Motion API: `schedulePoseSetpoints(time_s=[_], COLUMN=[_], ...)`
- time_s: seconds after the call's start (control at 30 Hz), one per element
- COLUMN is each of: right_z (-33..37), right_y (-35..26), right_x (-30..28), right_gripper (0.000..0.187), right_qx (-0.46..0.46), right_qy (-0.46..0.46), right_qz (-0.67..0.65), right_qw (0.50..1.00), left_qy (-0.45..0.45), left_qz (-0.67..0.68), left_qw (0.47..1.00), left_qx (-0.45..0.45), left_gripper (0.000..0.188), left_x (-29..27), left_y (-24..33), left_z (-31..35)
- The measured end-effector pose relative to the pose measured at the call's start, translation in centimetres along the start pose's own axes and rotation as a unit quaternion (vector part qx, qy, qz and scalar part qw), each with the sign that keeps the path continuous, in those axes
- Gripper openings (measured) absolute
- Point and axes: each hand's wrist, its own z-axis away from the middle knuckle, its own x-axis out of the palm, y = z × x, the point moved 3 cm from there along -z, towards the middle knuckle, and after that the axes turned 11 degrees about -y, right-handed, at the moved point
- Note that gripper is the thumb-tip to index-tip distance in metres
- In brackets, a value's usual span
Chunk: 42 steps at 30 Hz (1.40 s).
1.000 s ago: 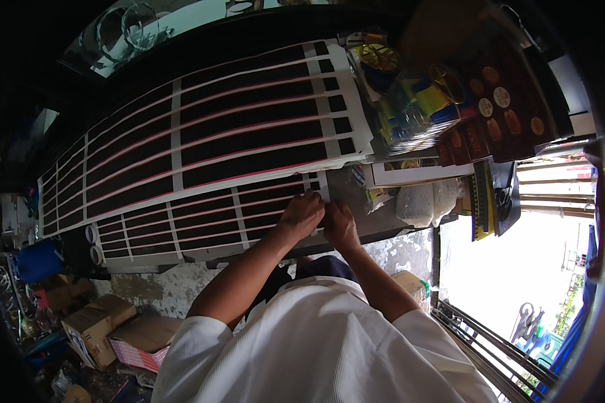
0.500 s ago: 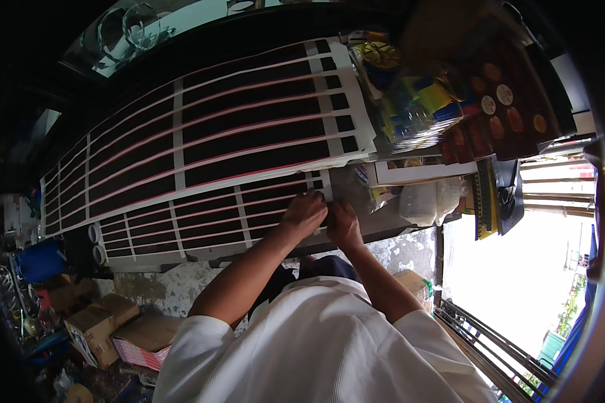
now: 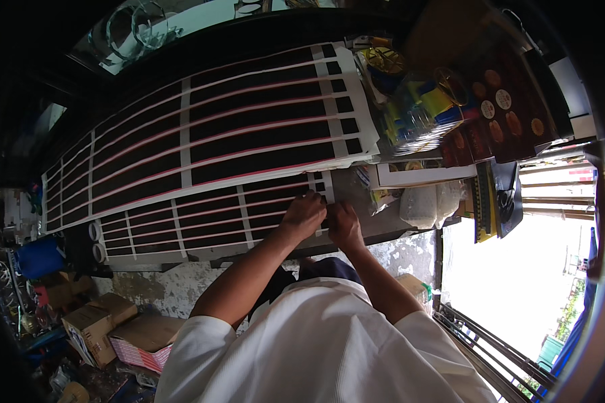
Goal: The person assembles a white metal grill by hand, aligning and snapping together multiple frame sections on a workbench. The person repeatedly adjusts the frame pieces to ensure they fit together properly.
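Observation:
A dark sheet with white and pinkish stripes (image 3: 212,213) lies along the near side of the table, crossed by pale strips. At its right end are both my hands, close together. Fingers curled inward, my left hand (image 3: 305,215) rests on the sheet's end. My right hand (image 3: 345,226) is beside it, also closed, by the sheet's right edge. What the fingertips pinch is too small or hidden to make out. Beyond my hands lies a larger stack of similar striped sheets (image 3: 255,131), its white margin at the right.
Two white rolls (image 3: 99,253) stand at the sheet's left end. To the right are clear plastic packets (image 3: 420,111), dark red printed packages (image 3: 497,124), a white box edge (image 3: 420,176) and a plastic-wrapped bundle (image 3: 420,205). Cardboard boxes (image 3: 97,329) sit on the floor lower left.
My hands keep almost the same place and grip at the sheet's right end. The view has shifted slightly, and the table's far side appears a little lower.

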Motion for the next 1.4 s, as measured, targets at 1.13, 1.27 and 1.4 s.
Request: schedulePoseSetpoints(time_s=[1.13, 1.27, 1.4], right_z=[-3.3, -3.9, -3.3], right_y=[-0.4, -0.2, 0.1], right_x=[1.4, 1.8, 2.1], right_gripper=[0.028, 0.024, 0.023], right_qx=[0.086, 0.091, 0.150], right_qy=[0.034, 0.035, 0.017], right_qz=[0.057, 0.044, -0.041], right_qw=[0.994, 0.994, 0.988], left_qy=[0.169, 0.161, 0.125], left_qz=[0.128, 0.127, 0.132], left_qw=[0.908, 0.916, 0.918], left_qx=[-0.361, -0.346, -0.352], left_gripper=[0.035, 0.035, 0.037], left_x=[3.1, 3.5, 4.1], left_y=[-7.7, -7.9, -7.4], left_z=[18.4, 18.6, 19.3])
